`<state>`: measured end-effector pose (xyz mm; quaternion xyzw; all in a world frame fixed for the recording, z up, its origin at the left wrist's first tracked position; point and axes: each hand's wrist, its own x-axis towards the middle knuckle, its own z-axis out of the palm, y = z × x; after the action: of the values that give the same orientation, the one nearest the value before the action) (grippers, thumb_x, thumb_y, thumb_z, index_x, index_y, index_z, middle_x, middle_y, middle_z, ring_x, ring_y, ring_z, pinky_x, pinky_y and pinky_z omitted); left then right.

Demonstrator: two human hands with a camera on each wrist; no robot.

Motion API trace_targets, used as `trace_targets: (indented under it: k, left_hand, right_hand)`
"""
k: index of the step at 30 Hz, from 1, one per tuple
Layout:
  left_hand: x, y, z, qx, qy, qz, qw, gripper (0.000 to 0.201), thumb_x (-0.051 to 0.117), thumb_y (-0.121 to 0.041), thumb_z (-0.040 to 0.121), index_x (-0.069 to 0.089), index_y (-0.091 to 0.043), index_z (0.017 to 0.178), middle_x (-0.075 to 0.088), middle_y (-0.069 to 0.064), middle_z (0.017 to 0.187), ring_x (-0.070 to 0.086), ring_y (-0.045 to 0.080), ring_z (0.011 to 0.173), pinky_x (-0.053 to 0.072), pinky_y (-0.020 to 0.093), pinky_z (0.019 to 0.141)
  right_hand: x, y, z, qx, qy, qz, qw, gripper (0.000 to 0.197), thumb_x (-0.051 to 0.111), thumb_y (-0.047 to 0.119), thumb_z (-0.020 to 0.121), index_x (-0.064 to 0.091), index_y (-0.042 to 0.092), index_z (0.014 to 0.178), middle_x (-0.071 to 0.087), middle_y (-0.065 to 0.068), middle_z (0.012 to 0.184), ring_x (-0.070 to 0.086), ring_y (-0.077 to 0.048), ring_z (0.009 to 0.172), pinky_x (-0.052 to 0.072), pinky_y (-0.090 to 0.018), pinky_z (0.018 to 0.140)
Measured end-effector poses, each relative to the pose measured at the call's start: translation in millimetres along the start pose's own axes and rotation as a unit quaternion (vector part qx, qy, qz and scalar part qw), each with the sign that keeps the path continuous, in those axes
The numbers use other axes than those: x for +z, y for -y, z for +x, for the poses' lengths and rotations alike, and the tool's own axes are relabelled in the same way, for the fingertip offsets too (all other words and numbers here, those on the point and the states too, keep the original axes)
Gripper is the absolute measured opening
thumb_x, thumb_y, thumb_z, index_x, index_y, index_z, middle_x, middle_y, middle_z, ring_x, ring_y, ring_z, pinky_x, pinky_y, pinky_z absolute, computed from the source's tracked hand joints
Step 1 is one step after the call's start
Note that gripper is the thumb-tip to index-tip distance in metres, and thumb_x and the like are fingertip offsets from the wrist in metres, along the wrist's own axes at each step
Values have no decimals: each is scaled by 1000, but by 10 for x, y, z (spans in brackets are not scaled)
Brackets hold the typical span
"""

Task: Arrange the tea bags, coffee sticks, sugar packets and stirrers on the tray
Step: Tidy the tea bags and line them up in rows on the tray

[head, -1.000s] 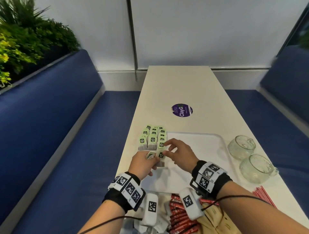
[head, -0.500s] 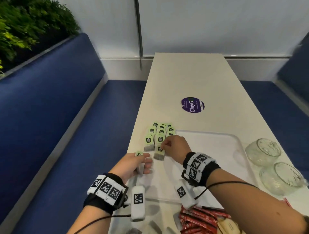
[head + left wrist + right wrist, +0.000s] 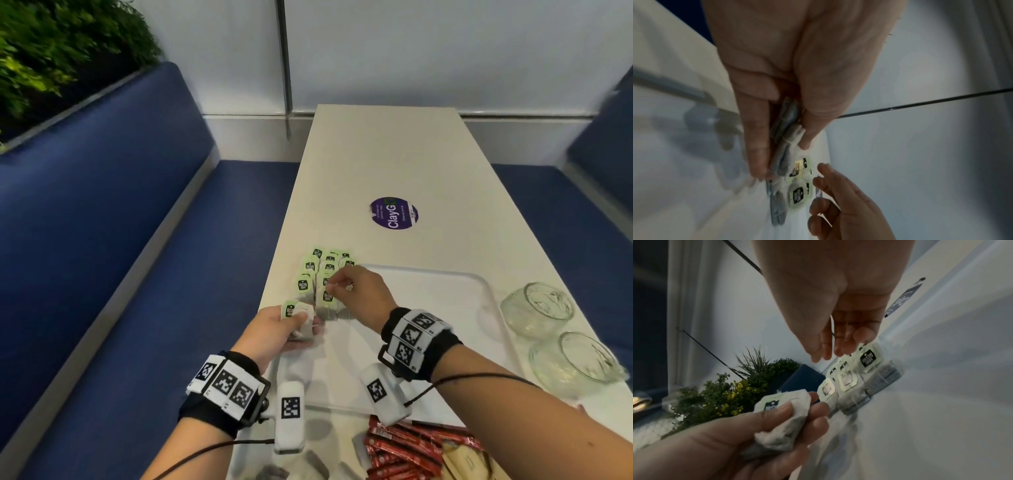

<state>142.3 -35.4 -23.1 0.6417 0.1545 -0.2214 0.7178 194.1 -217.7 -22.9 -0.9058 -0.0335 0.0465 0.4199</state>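
A: White tray (image 3: pixel 479 291), head view first. Left hand (image 3: pixel 274 332) sits at the tray's near-left corner, palm turned right, thumb and fingers curled round a small bundle of tea bags (image 3: pixel 301 320), green tags up. Right hand (image 3: pixel 359 291) reaches across to the far-left corner, fingers bent down, tips gathered at the tag of the nearest bag in the laid rows of tea bags (image 3: pixel 322 274).

B: Row direction?

A: Three short columns running near to far; each bag's long axis near-far, tag at the far end. Red coffee sticks (image 3: pixel 404 452) lie heaped at the near edge of the table (image 3: pixel 394 154), off the tray, with tan packets (image 3: pixel 469 459) beside them. Two glass cups (image 3: pixel 555 335) stand right of the tray.

B: Left wrist view?

A: It shows what the head view hides: the left hand (image 3: pixel 789 81) grips several bags stacked flat, edge-on, between thumb and fingers (image 3: pixel 758 146). The right hand's fingertips (image 3: pixel 828 175) are loosely curled beside the tags, slightly apart.

B: Right wrist view?

A: Right hand (image 3: pixel 830 305) seen from above, thumb and fingers drawn close over a tag; whether they actually pinch it, I cannot tell. Laid bags overlap like shingles. The left thumb (image 3: pixel 777 412) presses on the held bundle's tag.
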Motion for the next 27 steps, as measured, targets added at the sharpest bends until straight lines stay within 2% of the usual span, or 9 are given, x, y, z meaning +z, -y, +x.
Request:
trace_targets:
  k: [5,7,10,13,16,20,23,25,27]
  left_hand:
    - [159,-29,-90,48,-13,29,998,16,62,-9,95,70,-6,108,76,13,95,73,24,82,61,31,67]
    - [205,-40,-130,57,-8,45,997,17,64,-13,94,70,-6,108,76,15,96,73,24,80,61,33,70]
    - [257,-65,-204,68,-10,92,993,15,66,-16,93,70,-5,103,76,13,91,72,23,69,60,33,62]
    - [274,-89,-259,106,-67,177,976,9,67,-16,91,71,-8,90,73,7,78,66,20,54,56,33,54]
    - [297,-93,-285,159,-143,219,952,5,68,-13,86,73,-15,86,73,3,81,64,15,50,55,31,52]
    - [449,-17,-339,214,-106,302,923,13,74,-24,84,74,-21,97,73,-6,88,68,12,58,57,29,56]
    - [508,74,-317,221,-104,351,904,26,75,-40,82,72,-26,104,71,-9,95,70,14,72,60,37,67]
    - [504,83,-300,217,-120,347,905,12,68,-33,88,72,-27,97,72,-8,85,69,12,64,60,38,65]
    - [479,57,-289,207,-130,334,910,14,61,-28,92,72,-25,85,72,-7,73,67,11,55,59,35,61]
  right_hand:
    - [-64,65,-240,-29,66,96,993,9,71,26,85,74,18,88,69,7,83,57,4,68,42,-11,66]
    - [-103,97,-325,-44,84,104,990,3,72,21,85,73,18,83,67,9,76,55,7,62,41,-8,64]
    - [-182,102,-402,-62,72,79,992,8,73,19,84,70,21,77,63,12,70,53,8,61,38,-8,63]
    - [-233,60,-440,-50,34,39,997,13,72,22,85,67,18,73,63,10,67,54,2,59,39,-13,60]
    - [-226,38,-470,14,-15,36,999,18,68,23,86,61,15,72,67,0,71,61,-13,62,46,-26,62]
    - [-153,87,-546,67,-35,94,993,23,64,25,88,54,12,72,69,-7,73,65,-18,62,53,-36,66]
    - [-105,138,-582,78,-35,112,990,22,64,25,87,54,13,72,71,-11,81,68,-27,76,57,-43,73]
    - [-121,161,-606,84,-16,141,986,22,62,24,90,57,6,78,72,-14,83,69,-26,74,57,-41,69]
    - [-155,163,-627,79,3,157,984,23,59,24,92,59,2,85,72,-13,84,66,-21,67,55,-36,65]
